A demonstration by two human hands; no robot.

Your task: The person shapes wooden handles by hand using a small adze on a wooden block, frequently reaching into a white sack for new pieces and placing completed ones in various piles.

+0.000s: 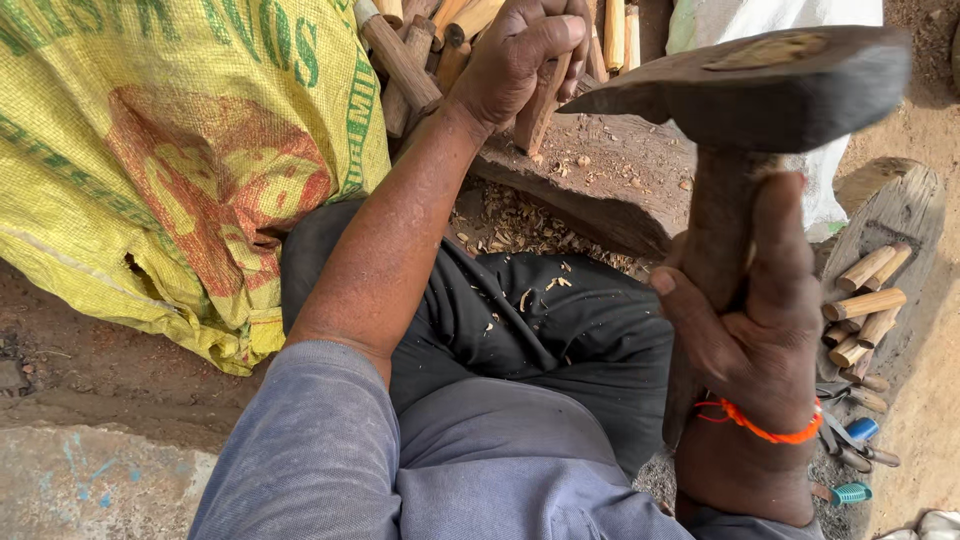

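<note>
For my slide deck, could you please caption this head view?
Right hand raises a dark adze-like tool while the left hand holds a wooden stick on a chopping block.

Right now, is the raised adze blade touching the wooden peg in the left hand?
Apart. The head view shows the adze blade lifted to the right of the wooden peg held by the left hand, with the chopping block visible between them.

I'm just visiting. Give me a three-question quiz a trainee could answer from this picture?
1. True or false: the right hand grips a dark wooden-handled adze-like tool.
2. What does the left hand hold: (a) short wooden peg, (b) blue plastic cap, (c) yellow woven sack?
3. Fill in: the right wrist wears an ____ string band.

Key: 1 true; 2 a; 3 orange.
</note>
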